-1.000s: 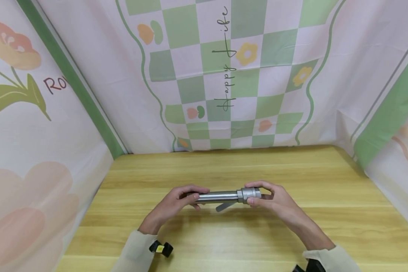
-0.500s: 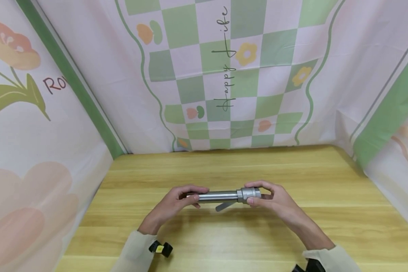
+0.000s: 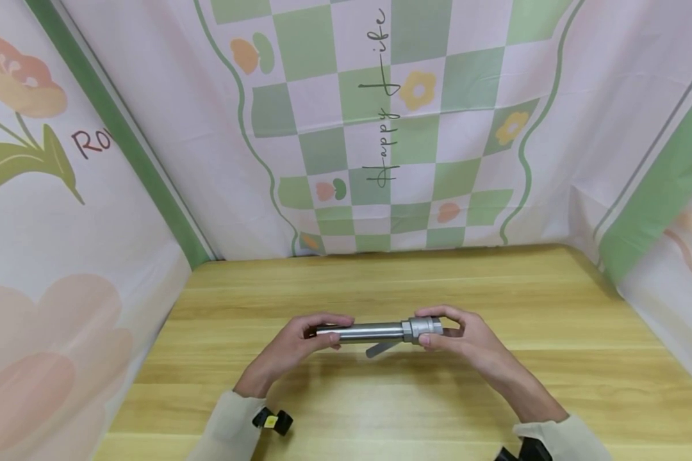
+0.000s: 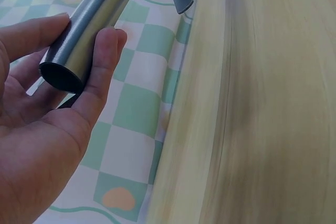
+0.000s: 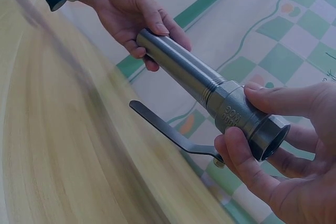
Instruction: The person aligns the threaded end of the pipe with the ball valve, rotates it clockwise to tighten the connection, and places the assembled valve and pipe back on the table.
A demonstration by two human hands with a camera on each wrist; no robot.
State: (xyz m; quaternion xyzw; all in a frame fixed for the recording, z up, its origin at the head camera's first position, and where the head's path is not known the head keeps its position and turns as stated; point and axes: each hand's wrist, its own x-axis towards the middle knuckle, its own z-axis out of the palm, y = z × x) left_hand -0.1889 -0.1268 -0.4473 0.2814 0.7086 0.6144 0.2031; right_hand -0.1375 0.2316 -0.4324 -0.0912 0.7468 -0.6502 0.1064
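Note:
A smooth steel pipe [image 3: 371, 331] is joined by its threaded end to a steel ball valve [image 3: 422, 330]. Both are held level above the table in the head view. My left hand [image 3: 301, 339] grips the pipe's free end between thumb and fingers; the left wrist view shows that open pipe end [image 4: 62, 77] in the fingers. On the valve body [image 5: 239, 111], my right hand [image 3: 467, 339] has its thumb and fingers closed from either side. The valve's flat lever handle [image 5: 165, 132] hangs below, angled back along the pipe. Some thread shows at the joint in the right wrist view.
A wood-grain table [image 3: 369, 397] lies under both hands. Behind it hangs a green-and-white checked cloth [image 3: 369, 147], with patterned cloth [image 3: 144, 211] also on the left side. Black wrist devices [image 3: 273, 421] are strapped over the sleeves.
The left thumb has shifted slightly to the right along the pipe, and more of the pipe's free end shows. The right hand and the valve stay in place.

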